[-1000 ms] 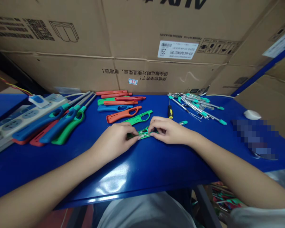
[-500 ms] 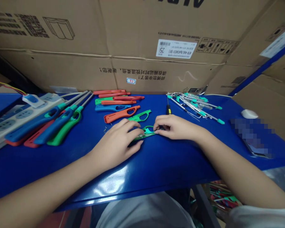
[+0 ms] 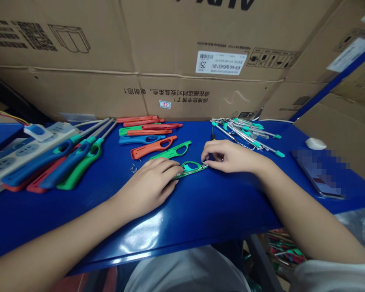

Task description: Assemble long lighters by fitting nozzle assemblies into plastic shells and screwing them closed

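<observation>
A green lighter casing half [image 3: 195, 172] lies on the blue table with a teal trigger [image 3: 187, 167] and thin wires inside it. My left hand [image 3: 152, 180] is closed over its handle end, and the fingers hide that part. At the other end, the thumb and fingertips of my right hand [image 3: 226, 156] pinch the narrow tip, where a bit of metal or wire shows. Just behind lies another green casing half [image 3: 173, 151]. Small screws [image 3: 133, 168] are scattered beyond my left hand. A screwdriver [image 3: 213, 137] is partly covered by my right hand.
Orange, red and blue casing halves [image 3: 153, 147] lie at the back. Assembled lighters [image 3: 68, 162] rest against a power strip [image 3: 24, 151] on the left. Metal tubes with teal parts [image 3: 246, 132] are piled back right. A phone [image 3: 318, 174] and white object [image 3: 315, 143] lie right. Cardboard [image 3: 167, 73] stands behind.
My right hand has shifted slightly up and away from the trigger, baring more of the casing's narrow end. My left hand stays on the handle end. The view has moved a little.
</observation>
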Tool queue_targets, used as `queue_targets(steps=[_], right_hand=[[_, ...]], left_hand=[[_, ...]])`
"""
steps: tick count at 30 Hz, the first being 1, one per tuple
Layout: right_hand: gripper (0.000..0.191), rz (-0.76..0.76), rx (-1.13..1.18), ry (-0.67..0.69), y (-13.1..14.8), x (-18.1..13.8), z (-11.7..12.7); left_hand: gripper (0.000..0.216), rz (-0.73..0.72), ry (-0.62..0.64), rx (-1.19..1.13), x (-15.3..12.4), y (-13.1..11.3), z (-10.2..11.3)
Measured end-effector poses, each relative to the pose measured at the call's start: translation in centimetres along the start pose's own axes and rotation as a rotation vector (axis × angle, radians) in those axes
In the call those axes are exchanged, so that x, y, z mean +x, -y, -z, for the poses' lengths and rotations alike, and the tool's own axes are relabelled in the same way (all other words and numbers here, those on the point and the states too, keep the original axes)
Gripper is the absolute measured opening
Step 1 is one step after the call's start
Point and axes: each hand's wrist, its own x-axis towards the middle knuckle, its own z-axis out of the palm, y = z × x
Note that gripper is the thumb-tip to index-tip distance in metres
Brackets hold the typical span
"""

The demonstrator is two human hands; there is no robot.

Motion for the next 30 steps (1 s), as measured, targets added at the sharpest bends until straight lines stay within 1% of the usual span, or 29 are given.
queue_targets(steps=[3,6,10,16,21,24,26,27,30], right_hand=[[0.011,-0.056,-0.014,0.058,-0.5,-0.1,0.3],[0.012,-0.089,-0.003,0.102,-0.7,0.0,0.1],[0.014,-0.116,0.023,0.118,-0.7,0.3,-0.2],[0.015,-0.145,0.026,0.157,-0.3,0.4,-0.1],[0.014,-0.157,0.015,0.168,-0.1,0.3,0.0],[0.011,-0.138,-0.002,0.169,0.0,0.2,0.0],[0.011,-0.106,-0.005,0.145,0.0,0.2,-0.2],[0.012,-0.090,-0.005,0.110,0.0,0.3,-0.4],[0.023,-0.043,-0.033,-0.079,0.0,0.9,-1.6]], left_hand=[[0.027,0.028,0.008,-0.003,0.0,0.1,0.0],[0.032,0.005,0.003,0.000,-0.1,0.3,-0.2],[0.043,-0.055,-0.013,0.013,-0.1,0.3,-0.6],[0.048,-0.158,0.062,0.084,-0.2,0.3,-0.9],[0.049,-0.164,0.081,0.102,-0.1,0.3,-1.0],[0.048,-0.164,0.091,0.117,0.0,0.1,-1.0],[0.047,-0.160,0.092,0.124,0.0,0.1,-1.0],[0.047,-0.160,0.087,0.120,0.0,0.0,-1.1],[0.046,-0.168,0.064,0.083,-0.1,0.2,-1.2]])
